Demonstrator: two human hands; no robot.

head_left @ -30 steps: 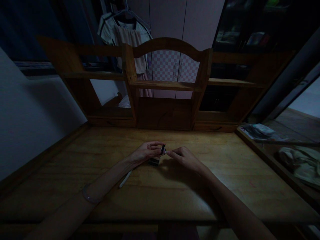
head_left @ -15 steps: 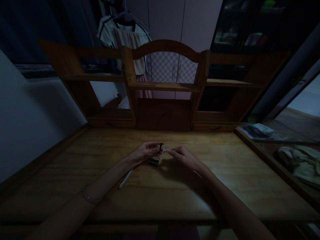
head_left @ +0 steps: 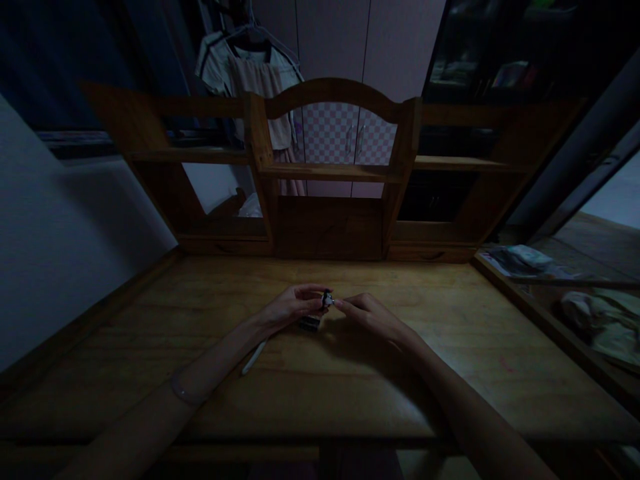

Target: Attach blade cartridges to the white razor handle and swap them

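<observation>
Black and white, a small object (head_left: 327,300) is pinched in the narrow grip of the left hand (head_left: 294,306); the right hand (head_left: 367,311), fingertips together, grips its edge.

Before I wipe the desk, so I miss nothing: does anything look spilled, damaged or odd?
A pinkish mark on the desk, right of the right hand, stands out against the wood; stain or scratch, I cannot tell. No spill shows. The small item in the left hand is too dim to judge.
</observation>
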